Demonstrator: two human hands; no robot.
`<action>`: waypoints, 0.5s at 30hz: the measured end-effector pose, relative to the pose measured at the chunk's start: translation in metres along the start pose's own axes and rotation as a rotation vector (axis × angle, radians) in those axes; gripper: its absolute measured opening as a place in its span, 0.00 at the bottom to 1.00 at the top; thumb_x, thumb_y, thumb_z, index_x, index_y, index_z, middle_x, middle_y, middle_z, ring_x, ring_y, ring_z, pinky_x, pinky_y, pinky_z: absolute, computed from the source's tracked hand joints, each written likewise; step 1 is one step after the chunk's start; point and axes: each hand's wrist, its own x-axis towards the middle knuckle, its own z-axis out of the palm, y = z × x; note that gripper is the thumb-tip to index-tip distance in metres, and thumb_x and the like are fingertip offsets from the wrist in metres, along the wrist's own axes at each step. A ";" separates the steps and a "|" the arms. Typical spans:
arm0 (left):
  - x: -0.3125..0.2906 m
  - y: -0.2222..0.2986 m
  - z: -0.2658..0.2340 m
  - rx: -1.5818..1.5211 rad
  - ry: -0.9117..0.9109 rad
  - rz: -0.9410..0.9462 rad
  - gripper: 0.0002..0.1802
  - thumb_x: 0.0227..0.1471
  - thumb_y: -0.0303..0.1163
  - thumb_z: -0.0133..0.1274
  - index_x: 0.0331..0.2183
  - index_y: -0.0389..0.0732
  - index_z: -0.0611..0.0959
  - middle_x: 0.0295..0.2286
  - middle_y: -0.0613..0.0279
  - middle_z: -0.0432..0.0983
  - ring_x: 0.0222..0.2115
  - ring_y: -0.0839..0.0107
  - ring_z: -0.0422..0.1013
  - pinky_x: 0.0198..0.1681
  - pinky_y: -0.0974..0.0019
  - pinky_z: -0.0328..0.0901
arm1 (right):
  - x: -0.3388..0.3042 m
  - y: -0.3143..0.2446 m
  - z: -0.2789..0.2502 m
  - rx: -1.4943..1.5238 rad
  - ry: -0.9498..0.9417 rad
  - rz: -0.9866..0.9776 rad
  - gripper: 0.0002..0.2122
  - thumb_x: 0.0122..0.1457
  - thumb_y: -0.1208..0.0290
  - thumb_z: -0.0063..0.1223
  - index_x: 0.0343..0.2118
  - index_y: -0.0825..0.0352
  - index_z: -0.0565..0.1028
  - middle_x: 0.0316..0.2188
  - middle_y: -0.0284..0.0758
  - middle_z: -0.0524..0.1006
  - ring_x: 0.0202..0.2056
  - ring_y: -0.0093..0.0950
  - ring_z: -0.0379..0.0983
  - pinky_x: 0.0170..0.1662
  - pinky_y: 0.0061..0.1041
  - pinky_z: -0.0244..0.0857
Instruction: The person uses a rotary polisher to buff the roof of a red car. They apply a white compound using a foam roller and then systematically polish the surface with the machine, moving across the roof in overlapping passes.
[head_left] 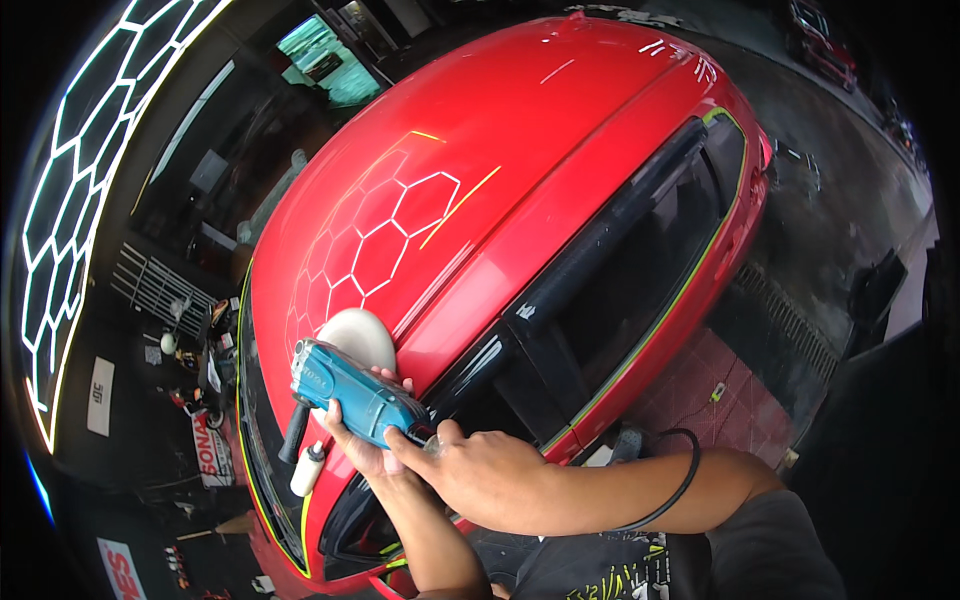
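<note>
Carefully now: I see left hand (362,448) cradling blue polisher (358,392), right hand (482,472) gripping its rear, white pad (366,336) by red roof (480,110), contact unclear. Tilting pad could scuff paint; looped cord (696,462) could snag.

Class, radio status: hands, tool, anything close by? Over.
Left hand cradling blue handheld power polisher, right hand gripping its rear. Round white pad by glossy red car roof; contact unclear. Small white plastic bottle close by.
</note>
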 end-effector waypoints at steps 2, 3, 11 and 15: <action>0.010 -0.013 0.006 -0.001 -0.035 -0.059 0.41 0.57 0.54 0.62 0.58 0.33 0.72 0.49 0.46 0.76 0.53 0.49 0.74 0.60 0.36 0.69 | -0.009 0.007 0.005 -0.012 0.068 0.046 0.31 0.65 0.70 0.54 0.71 0.63 0.61 0.31 0.51 0.77 0.23 0.45 0.82 0.24 0.39 0.78; 0.017 -0.023 0.014 0.061 -0.056 -0.061 0.41 0.56 0.55 0.63 0.57 0.32 0.73 0.49 0.46 0.76 0.53 0.49 0.74 0.60 0.36 0.69 | -0.015 0.013 -0.002 0.003 0.082 0.088 0.31 0.65 0.70 0.55 0.71 0.60 0.61 0.31 0.51 0.76 0.23 0.45 0.82 0.24 0.41 0.78; 0.111 -0.136 0.105 0.162 -0.306 -0.309 0.41 0.55 0.52 0.63 0.58 0.31 0.72 0.47 0.41 0.79 0.48 0.46 0.79 0.53 0.36 0.76 | -0.049 0.086 -0.070 -0.083 0.249 0.381 0.36 0.62 0.74 0.57 0.73 0.58 0.59 0.34 0.54 0.77 0.27 0.53 0.82 0.31 0.50 0.79; 0.176 -0.210 0.158 0.103 -0.415 -0.492 0.37 0.55 0.48 0.64 0.57 0.35 0.73 0.45 0.43 0.79 0.46 0.45 0.79 0.51 0.39 0.76 | -0.056 0.135 -0.118 -0.075 0.336 0.562 0.31 0.65 0.73 0.55 0.71 0.58 0.62 0.41 0.57 0.80 0.38 0.58 0.82 0.43 0.54 0.78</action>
